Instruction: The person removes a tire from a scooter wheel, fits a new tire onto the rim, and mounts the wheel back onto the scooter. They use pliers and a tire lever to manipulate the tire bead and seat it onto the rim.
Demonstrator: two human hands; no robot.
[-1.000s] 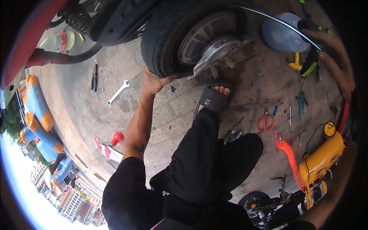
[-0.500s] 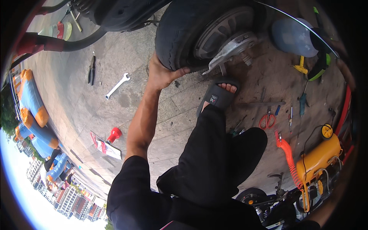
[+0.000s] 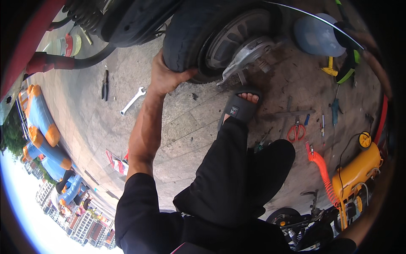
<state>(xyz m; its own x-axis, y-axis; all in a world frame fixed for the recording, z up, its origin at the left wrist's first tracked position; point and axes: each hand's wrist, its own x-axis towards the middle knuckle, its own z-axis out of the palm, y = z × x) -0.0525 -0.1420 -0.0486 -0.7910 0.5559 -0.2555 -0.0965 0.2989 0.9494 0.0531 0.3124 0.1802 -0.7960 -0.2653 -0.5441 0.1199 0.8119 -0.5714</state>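
Note:
A black tyre (image 3: pixel 175 46) on a scooter wheel fills the top middle, with a grey metal hub plate (image 3: pixel 247 59) and threaded axle on its right side. My left hand (image 3: pixel 167 78) is closed round the lower left edge of the tyre, thumb lying along its underside. My right arm runs up the right rim of the picture, and my right hand (image 3: pixel 367 40) shows only dimly there, near a thin shiny curved edge (image 3: pixel 323 19). Its fingers are too dark to read. My sandalled foot (image 3: pixel 243 106) stands just below the hub.
Pliers (image 3: pixel 105 86) and a spanner (image 3: pixel 133 101) lie on the left paving. Red-handled scissors (image 3: pixel 297 131), a screwdriver (image 3: pixel 335 112) and a yellow-headed hammer (image 3: pixel 330 67) lie right. A yellow air tank (image 3: pixel 357 171) with an orange coiled hose (image 3: pixel 323 171) stands lower right.
The tyre and my left hand on it have shifted slightly left in view. The red scooter body shows more at the upper left. My left forearm now covers most of the red funnel-like thing.

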